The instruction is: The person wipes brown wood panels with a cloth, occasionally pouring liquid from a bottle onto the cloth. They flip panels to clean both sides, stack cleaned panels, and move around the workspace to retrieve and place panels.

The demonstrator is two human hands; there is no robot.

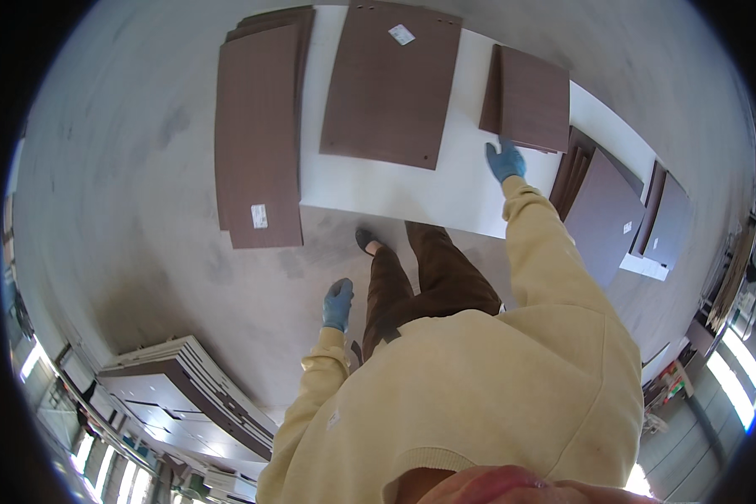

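My right hand (506,160), in a blue-grey glove, reaches out to the near edge of a small stack of brown panels (536,97). Its thumb stands apart from the fingers, and the fingertips are at or just short of that edge; contact is hard to make out. Low at my side hangs my left hand (338,305), gloved alike, fingers loosely extended and holding nothing. Ahead of me a large brown panel (391,84) with a white label and small corner holes lies on a white board (361,189).
Long brown panels (259,143) lie overlapped at the left of the white board. More brown panels (605,214) lean or lie at the right, beside further boards (668,218). Behind me on the left is a stack of white and brown boards (185,391). Grey floor (143,227) surrounds them.
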